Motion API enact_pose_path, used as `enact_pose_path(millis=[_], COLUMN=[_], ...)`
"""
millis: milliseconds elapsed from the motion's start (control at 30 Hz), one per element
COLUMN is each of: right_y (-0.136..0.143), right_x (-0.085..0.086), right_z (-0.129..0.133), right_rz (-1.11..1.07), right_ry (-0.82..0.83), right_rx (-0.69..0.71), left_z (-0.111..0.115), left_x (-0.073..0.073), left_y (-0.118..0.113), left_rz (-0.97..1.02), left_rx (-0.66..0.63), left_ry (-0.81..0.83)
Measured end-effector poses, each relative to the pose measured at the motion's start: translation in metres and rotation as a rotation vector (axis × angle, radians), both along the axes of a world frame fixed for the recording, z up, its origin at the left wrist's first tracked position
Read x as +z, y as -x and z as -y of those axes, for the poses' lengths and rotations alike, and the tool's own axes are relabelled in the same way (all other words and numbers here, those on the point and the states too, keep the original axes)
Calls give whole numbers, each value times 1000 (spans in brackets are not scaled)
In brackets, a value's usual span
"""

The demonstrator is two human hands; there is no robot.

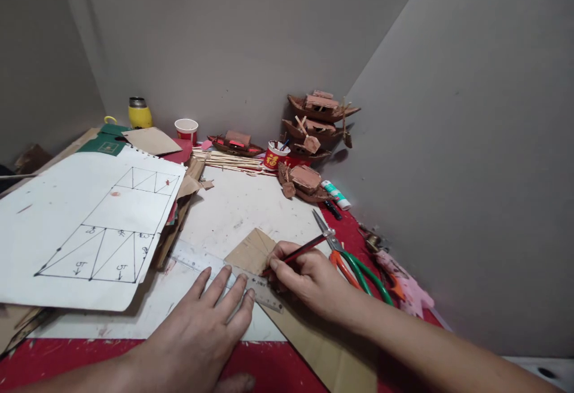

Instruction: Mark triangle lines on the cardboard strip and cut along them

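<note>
My left hand (208,315) lies with its fingers spread on a clear ruler (269,298). The ruler crosses a strip of brown cardboard (329,345) at a slant. In my right hand (309,276) is a dark red and black pencil (302,249), its tip down near the ruler's upper edge and partly hidden by my fingers. Faint lines show on the cardboard's far end. Scissors (359,266) with green and orange handles lie just beyond my right hand. To the left rests a white sheet (130,207) with a drawn, numbered diagram.
Brown model boats (307,179) stand at the back right, near a glue tube (336,195). Thin sticks (233,161), paper cups (186,130) and a yellow jar (140,115) are at the back. Stacked cardboard (179,213) lies under the sheet.
</note>
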State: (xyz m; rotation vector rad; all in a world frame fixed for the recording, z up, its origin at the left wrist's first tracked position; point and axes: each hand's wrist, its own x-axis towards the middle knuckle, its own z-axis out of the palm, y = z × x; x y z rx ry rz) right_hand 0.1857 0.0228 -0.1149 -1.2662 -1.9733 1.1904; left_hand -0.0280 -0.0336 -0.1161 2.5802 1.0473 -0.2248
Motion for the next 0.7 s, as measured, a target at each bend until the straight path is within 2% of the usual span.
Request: enact_pose_path(millis=[233,467,600,700], right_y=[-5,-6,-12,-22], right_x=[-1,-1,0,4], right_z=[5,10,21,31], right_rz=[-43,-88,-161,-169], right_ry=[48,76,64,-47], right_rx=[-41,-88,-137,-200], left_z=[0,5,12,16], left_x=[-3,4,-2,-8], left_y=[1,2,7,11], left_rz=[47,56,93,166], left_rx=[5,21,17,-6], left_ry=[-1,-2,-101,-234])
